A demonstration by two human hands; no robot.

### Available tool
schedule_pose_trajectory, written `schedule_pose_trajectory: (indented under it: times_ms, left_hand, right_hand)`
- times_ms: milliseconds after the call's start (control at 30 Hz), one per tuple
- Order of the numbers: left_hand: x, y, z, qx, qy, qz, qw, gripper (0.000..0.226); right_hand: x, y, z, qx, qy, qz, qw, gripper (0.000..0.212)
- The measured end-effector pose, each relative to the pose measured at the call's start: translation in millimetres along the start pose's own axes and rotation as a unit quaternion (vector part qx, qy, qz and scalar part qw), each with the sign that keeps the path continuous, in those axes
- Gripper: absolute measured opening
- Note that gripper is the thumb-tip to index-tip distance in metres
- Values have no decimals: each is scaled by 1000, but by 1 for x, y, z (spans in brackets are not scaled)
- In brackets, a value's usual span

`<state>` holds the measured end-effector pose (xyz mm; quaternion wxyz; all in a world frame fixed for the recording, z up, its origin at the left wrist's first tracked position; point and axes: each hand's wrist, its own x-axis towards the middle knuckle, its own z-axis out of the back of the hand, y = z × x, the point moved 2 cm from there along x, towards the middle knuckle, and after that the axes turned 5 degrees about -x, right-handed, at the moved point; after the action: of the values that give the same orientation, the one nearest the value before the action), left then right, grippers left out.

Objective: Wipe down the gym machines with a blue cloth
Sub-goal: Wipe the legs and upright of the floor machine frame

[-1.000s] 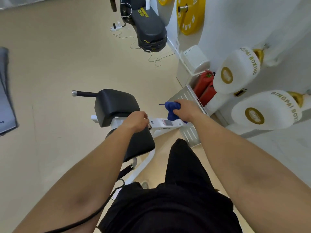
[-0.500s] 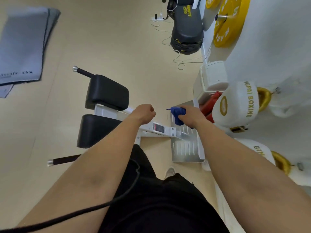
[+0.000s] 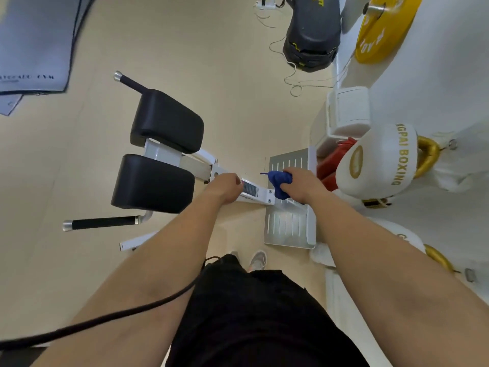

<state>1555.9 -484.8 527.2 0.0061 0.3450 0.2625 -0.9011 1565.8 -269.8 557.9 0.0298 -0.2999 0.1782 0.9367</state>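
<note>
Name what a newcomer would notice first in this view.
At centre, the right hand bunches a blue cloth against the machine's white frame, and the left hand grips that frame beside it. Two black pads sit to their left. A yellow weight plate and a white boxing pad stand out at right.

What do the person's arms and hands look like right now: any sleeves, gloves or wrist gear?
The left arm and right arm are bare, no sleeves in view. The left hand and right hand wear no gloves; no watch or band shows on either wrist. A black cable crosses the left arm toward the black clothing at the waist.
</note>
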Motion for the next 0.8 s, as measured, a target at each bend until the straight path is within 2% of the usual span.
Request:
schedule_pose_trajectory:
  times_ms: [200, 367, 567, 700, 800]
  left_hand:
    - [-5, 35, -36, -33, 17, 39, 999, 32]
    - [-26, 67, -83, -82, -2, 107, 991, 31]
    - [-53, 89, -163, -160, -19, 192, 968, 33]
    - [-52, 116, -224, -223, -18, 236, 946, 38]
    - [-38, 140, -262, -244, -18, 256, 935, 43]
  right_hand:
    - [10, 1, -42, 5, 50, 15, 999, 5]
    - [20, -2, -91, 16, 98, 40, 994, 17]
    - [26, -16, -154, -18, 156, 104, 982, 17]
    - [37, -41, -197, -14, 182, 106, 977, 2]
    - [53, -53, -233, -6, 189, 95, 977, 4]
